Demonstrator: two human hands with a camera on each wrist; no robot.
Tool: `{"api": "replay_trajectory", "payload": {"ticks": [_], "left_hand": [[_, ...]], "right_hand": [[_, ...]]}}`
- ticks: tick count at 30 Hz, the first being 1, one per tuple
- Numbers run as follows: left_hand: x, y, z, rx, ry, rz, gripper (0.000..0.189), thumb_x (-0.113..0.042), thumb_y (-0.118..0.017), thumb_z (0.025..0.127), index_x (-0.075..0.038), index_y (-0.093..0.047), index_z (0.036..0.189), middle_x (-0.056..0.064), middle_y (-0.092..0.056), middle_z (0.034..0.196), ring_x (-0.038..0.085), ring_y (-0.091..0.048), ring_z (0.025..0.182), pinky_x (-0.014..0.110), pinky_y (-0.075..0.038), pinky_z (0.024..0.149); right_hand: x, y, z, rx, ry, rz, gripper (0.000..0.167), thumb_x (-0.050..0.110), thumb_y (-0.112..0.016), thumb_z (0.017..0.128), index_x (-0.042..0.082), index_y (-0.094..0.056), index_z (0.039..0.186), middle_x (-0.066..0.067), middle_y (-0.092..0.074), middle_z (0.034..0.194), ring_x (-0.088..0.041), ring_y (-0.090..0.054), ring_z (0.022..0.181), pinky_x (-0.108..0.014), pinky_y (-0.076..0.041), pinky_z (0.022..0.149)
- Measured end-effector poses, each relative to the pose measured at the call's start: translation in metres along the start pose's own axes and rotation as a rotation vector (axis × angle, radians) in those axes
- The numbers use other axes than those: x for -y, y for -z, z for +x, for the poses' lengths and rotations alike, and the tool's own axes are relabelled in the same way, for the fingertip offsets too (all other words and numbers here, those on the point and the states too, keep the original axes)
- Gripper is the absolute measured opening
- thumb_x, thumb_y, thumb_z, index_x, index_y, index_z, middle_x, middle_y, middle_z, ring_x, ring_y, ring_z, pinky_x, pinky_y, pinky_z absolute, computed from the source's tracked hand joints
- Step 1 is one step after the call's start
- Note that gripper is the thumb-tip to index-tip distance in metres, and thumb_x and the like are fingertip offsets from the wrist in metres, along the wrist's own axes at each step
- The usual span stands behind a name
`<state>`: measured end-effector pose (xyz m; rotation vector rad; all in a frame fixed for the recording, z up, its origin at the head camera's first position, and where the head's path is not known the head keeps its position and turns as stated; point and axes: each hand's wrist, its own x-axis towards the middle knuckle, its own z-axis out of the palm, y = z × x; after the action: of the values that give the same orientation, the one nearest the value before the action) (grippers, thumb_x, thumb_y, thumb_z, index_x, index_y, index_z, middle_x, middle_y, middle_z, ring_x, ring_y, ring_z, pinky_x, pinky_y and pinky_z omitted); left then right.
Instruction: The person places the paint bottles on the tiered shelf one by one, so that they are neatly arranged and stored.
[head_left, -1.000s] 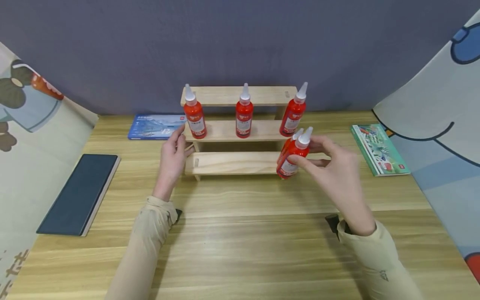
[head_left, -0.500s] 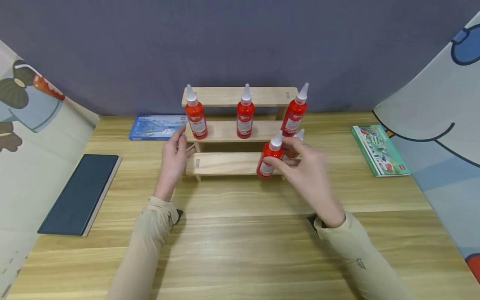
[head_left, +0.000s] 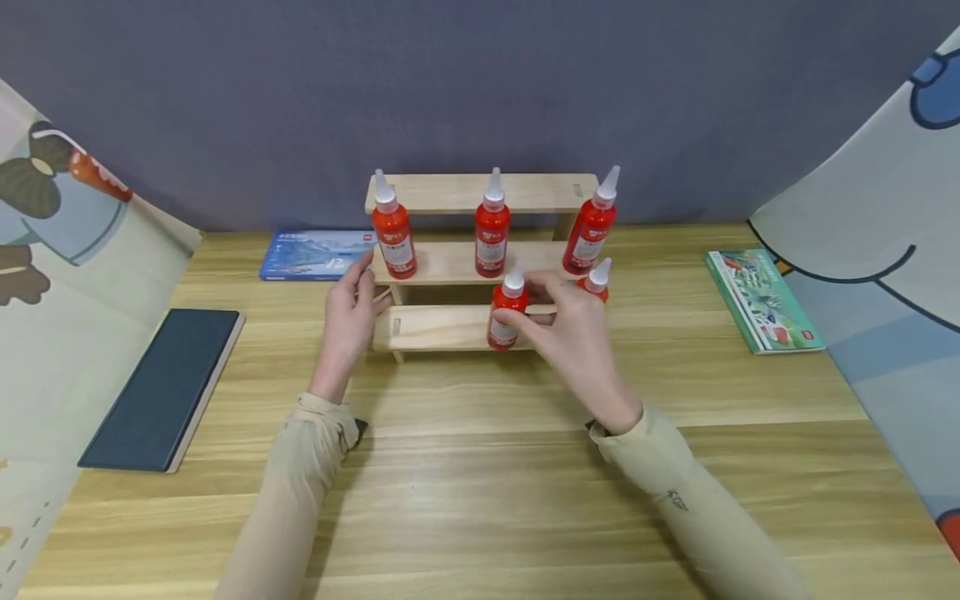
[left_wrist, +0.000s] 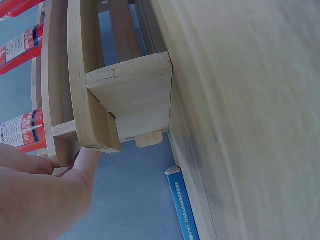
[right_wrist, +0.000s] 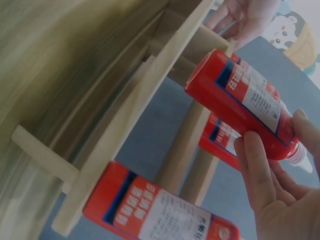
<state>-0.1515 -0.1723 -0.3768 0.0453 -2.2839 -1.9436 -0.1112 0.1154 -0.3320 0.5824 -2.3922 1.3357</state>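
My right hand (head_left: 573,333) pinches a red squeeze bottle (head_left: 504,321) with a white pointed cap near its top. The bottle stands nearly upright at the middle of the lowest shelf of a stepped wooden rack (head_left: 442,327); whether its base touches the wood, I cannot tell. Behind that hand, another red bottle (right_wrist: 162,210) stands at the lowest shelf's right end. Three similar bottles line the middle shelf: left (head_left: 394,242), centre (head_left: 491,237) and right (head_left: 590,237). At the rack's left end, my left hand (head_left: 348,312) holds the side between thumb and fingers.
A blue box (head_left: 318,254) lies behind the left hand. Farther left is a dark notebook (head_left: 161,387). On the right lies a green illustrated book (head_left: 765,300). A dark grey partition (head_left: 480,83) rises behind the rack, whose top shelf (head_left: 442,193) carries no bottle.
My right hand has carried the held bottle leftward from the lowest shelf's right end to its middle, exposing the other bottle behind. My left hand has stayed at the rack.
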Motion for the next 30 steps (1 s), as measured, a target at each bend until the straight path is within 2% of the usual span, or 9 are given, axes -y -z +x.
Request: {"api": "replay_trajectory", "payload": {"ticks": [11,17,24,28,30], "left_hand": [[0.000,-0.003,0.001,0.010,0.007,-0.010,0.049,-0.012,-0.033,0.118,0.003,-0.035,0.165,0.031,-0.036,0.164,0.046,-0.058,0.134,0.034,-0.059,0.108],[0.000,-0.005,0.001,0.010,0.005,-0.022,0.048,-0.011,-0.033,0.118,0.003,-0.035,0.165,0.030,-0.036,0.165,0.045,-0.058,0.133,0.034,-0.059,0.108],[0.000,-0.005,0.002,0.009,0.012,-0.037,0.049,-0.010,-0.032,0.118,0.003,-0.034,0.165,0.031,-0.035,0.165,0.045,-0.057,0.134,0.034,-0.059,0.109],[-0.001,-0.003,0.002,0.014,-0.005,0.007,0.049,-0.011,-0.033,0.118,0.003,-0.034,0.165,0.030,-0.034,0.166,0.043,-0.057,0.137,0.035,-0.059,0.109],[-0.001,-0.002,0.003,0.018,-0.025,0.070,0.049,-0.013,-0.033,0.119,0.002,-0.034,0.165,0.028,-0.035,0.166,0.042,-0.058,0.137,0.037,-0.059,0.109]], "right_hand": [[-0.005,-0.016,0.006,0.023,-0.011,-0.086,0.049,0.020,-0.095,0.085,-0.003,-0.073,0.123,-0.015,-0.078,0.113,-0.025,-0.075,0.099,-0.033,-0.071,0.075],[-0.008,-0.019,0.008,0.012,0.004,-0.114,0.046,0.022,-0.094,0.086,-0.003,-0.073,0.119,-0.015,-0.078,0.109,-0.025,-0.075,0.095,-0.033,-0.071,0.074],[-0.009,-0.020,0.007,0.019,0.005,-0.142,0.050,0.023,-0.095,0.085,-0.002,-0.072,0.121,-0.015,-0.077,0.113,-0.026,-0.074,0.099,-0.037,-0.071,0.078],[-0.009,-0.021,0.006,0.016,0.022,-0.156,0.053,0.023,-0.096,0.084,-0.002,-0.071,0.124,-0.015,-0.077,0.115,-0.027,-0.074,0.099,-0.039,-0.070,0.081],[-0.009,-0.021,0.005,0.016,0.024,-0.160,0.056,0.024,-0.096,0.084,-0.002,-0.071,0.126,-0.015,-0.076,0.116,-0.027,-0.074,0.101,-0.040,-0.070,0.083]]}}
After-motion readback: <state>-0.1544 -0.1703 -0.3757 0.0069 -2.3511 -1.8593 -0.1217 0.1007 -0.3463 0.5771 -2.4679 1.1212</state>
